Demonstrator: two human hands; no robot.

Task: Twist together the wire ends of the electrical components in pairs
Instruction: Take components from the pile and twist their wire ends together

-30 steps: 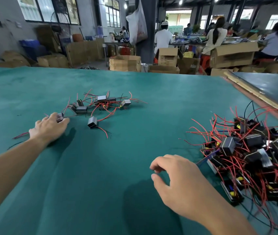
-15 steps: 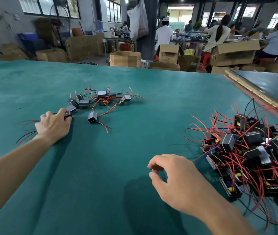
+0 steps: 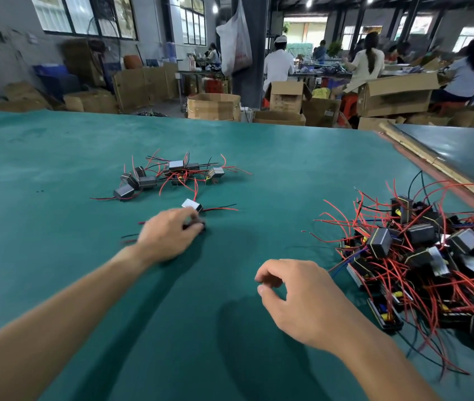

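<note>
My left hand [image 3: 169, 237] lies on the green table [image 3: 56, 175], fingers curled over a small black component [image 3: 198, 226]. That component's red and black wires [image 3: 130, 239] trail out to the left of my wrist. Just beyond my fingertips lies a single silver-topped component [image 3: 191, 204] with wires pointing right. Behind it is a small cluster of wired components [image 3: 169, 175]. A large tangled pile of components with red wires [image 3: 432, 256] fills the right side. My right hand [image 3: 302, 293] hovers left of that pile, fingers loosely curled, holding nothing.
A wooden strip [image 3: 432, 166] runs along the table's right edge beside a second table. Cardboard boxes [image 3: 214, 107] and several seated people [image 3: 367, 65] are beyond the far edge. Bare green surface lies between my hands and the near edge.
My left hand has moved right, from the left end of the small cluster to in front of it, dragging wires along. My right hand has barely shifted.
</note>
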